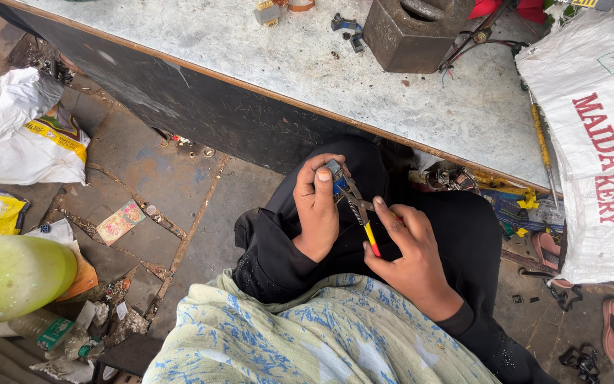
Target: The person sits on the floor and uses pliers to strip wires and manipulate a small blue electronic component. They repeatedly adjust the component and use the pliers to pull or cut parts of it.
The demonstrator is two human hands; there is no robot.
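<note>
Grey workbench (421, 99) runs across 12 o'clock, rusty metal block (415, 32) on it, white sack (595, 135) at 3 o'clock. Over our lap, left hand (318, 208) pinches a small blue part (333, 179); right hand (410, 252) is wrapped round yellow-handled pliers (361, 213), whose tips meet the part. We judge: hold the part steady, squeeze gently, keep the tips square to avoid slipping.
</note>
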